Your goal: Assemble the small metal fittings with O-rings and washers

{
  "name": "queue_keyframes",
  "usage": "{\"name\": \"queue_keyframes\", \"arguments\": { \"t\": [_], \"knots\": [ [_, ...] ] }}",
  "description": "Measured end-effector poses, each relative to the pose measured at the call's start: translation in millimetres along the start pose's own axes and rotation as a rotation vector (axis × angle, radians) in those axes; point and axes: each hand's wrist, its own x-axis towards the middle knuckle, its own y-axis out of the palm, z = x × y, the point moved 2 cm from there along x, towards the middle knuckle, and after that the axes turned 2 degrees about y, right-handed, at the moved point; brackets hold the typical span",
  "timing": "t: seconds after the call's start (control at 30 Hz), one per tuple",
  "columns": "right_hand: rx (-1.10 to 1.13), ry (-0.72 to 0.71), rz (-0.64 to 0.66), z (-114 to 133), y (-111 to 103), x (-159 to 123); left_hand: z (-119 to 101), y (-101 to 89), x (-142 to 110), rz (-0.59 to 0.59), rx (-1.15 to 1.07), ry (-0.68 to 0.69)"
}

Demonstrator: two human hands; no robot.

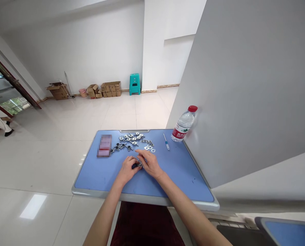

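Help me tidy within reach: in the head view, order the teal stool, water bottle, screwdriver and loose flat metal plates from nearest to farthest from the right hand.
From the right hand:
1. Flat metal plates: just beyond it.
2. Screwdriver: beyond, to the right.
3. Water bottle: far right corner.
4. Teal stool: across the floor, by the wall.

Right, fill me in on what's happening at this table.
A person seated at the blue table has a small metal part in the left hand, with the right hand close over it; the fingers hide most of it. Beyond the hands lie more metal parts, and a screwdriver lies to the right, untouched.
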Motion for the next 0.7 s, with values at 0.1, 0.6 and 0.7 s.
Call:
{"name": "queue_keyframes", "arguments": {
  "t": [0.1, 0.6, 0.7],
  "knots": [
    [0.087, -0.002, 0.068, 3.4, -2.6, 3.7, 0.9, 0.0, 0.2, -0.002, -0.001, 0.009],
    [0.080, 0.007, 0.031, 0.0, 2.3, 2.9, -0.6, -0.1, -0.1, -0.006, 0.000, 0.005],
    [0.129, 0.005, 0.075, 4.1, 0.8, 4.7, 0.3, 0.4, 0.6, -0.004, 0.001, 0.010]
  ]
}}
